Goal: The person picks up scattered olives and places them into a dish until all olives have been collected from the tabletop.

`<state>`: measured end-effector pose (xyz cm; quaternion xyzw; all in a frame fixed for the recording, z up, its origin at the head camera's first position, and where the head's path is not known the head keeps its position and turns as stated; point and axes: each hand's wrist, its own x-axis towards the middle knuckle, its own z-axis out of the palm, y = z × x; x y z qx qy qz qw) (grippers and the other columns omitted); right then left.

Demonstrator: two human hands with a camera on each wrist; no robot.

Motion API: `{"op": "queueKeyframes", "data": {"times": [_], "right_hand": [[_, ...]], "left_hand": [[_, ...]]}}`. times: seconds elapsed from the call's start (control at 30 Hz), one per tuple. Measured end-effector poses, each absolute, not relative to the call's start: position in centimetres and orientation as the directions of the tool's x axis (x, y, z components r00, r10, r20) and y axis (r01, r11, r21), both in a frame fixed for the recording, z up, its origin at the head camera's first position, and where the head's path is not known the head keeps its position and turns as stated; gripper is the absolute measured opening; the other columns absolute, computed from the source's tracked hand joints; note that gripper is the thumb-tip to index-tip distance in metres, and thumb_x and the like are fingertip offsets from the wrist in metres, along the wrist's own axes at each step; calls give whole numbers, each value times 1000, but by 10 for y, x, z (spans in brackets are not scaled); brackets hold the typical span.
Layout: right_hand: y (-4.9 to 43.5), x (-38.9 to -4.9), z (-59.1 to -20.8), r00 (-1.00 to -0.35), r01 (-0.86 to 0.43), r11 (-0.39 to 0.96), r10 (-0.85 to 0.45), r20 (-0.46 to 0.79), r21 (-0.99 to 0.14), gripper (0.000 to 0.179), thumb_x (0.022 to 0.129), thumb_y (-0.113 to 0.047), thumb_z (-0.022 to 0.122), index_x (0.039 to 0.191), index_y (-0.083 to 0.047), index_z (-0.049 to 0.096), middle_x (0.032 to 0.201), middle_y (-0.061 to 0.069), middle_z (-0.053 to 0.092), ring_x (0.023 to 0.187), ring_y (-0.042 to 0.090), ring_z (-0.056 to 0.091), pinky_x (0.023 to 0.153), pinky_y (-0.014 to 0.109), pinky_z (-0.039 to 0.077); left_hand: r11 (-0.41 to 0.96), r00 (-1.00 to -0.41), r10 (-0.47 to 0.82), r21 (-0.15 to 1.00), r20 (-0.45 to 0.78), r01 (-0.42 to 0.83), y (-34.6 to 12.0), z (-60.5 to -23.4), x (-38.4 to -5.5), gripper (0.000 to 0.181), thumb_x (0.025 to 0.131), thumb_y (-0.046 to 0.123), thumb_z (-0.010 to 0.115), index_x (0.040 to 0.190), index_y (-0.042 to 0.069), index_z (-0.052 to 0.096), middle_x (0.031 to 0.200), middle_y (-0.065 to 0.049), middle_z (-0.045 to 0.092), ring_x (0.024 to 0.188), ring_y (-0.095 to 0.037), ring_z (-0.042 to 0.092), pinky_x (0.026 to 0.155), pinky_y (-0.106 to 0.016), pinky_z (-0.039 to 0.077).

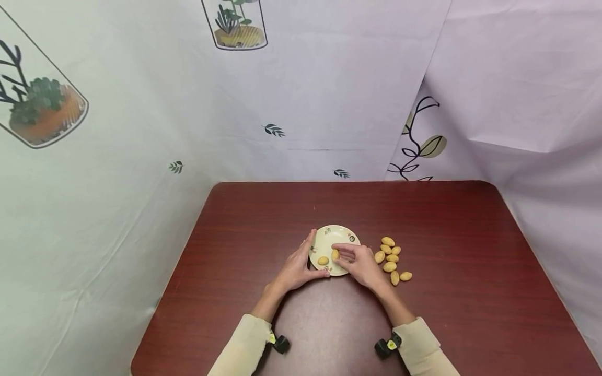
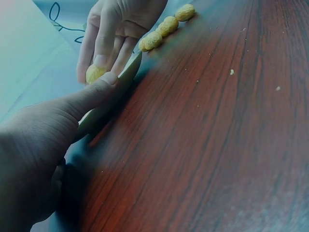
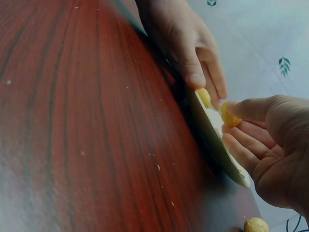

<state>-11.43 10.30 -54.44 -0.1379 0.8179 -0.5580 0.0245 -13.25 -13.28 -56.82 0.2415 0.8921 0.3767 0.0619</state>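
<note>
A small pale plate (image 1: 332, 237) with printed motifs sits on the table. My left hand (image 1: 295, 268) holds its left side, fingers along the far left rim and thumb on the near rim. My right hand (image 1: 362, 264) is over the plate and pinches a yellow oval fruit (image 1: 335, 255) between thumb and fingers; its wrinkled skin shows in the right wrist view. Another yellow fruit (image 1: 323, 260) lies on the plate near the left thumb. To the right of the plate, several similar fruits (image 1: 390, 267) lie loose on the table.
The dark red wooden table (image 1: 263, 209) has rounded far corners. Pale printed cloth (image 1: 310, 104) hangs behind and at both sides. Small light crumbs (image 2: 231, 72) dot the tabletop. Each wrist carries a small black camera (image 1: 281, 344).
</note>
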Motion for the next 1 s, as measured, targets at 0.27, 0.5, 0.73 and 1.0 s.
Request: {"op": "queueKeyframes", "data": {"times": [0.27,0.5,0.73,1.0], "right_hand": [[97,-111,-549,-957,-209,354,-266,116,-912,34,89,3,83,122,4,76,117,22,77,110,36,74,90,37,61],[94,-111,-552,-955,-244,415,-259,143,-877,30,87,1,86,117,0,79,110,16,80,104,31,77,85,38,63],[93,-113,-553,-960,-238,448,-244,138,-862,28,87,-1,86,114,-3,81,108,12,80,102,27,78,84,37,63],[91,-110,-552,-962,-250,485,-223,158,-838,28,85,-2,88,113,-5,83,108,9,81,103,24,78,85,37,63]], "left_hand": [[609,-878,474,700,56,374,-132,-569,-132,122,86,48,89,172,11,10,177,-9,16,160,-29,21,125,-54,29],[608,-877,476,698,60,378,-132,-568,-132,123,86,48,89,172,10,10,177,-9,15,160,-31,21,125,-54,29],[608,-880,472,701,59,373,-132,-570,-133,123,86,49,89,172,11,10,177,-7,15,160,-27,20,125,-55,28],[599,-882,466,709,70,372,-133,-571,-133,123,85,49,89,172,10,11,177,-10,17,160,-29,22,124,-58,29]]}}
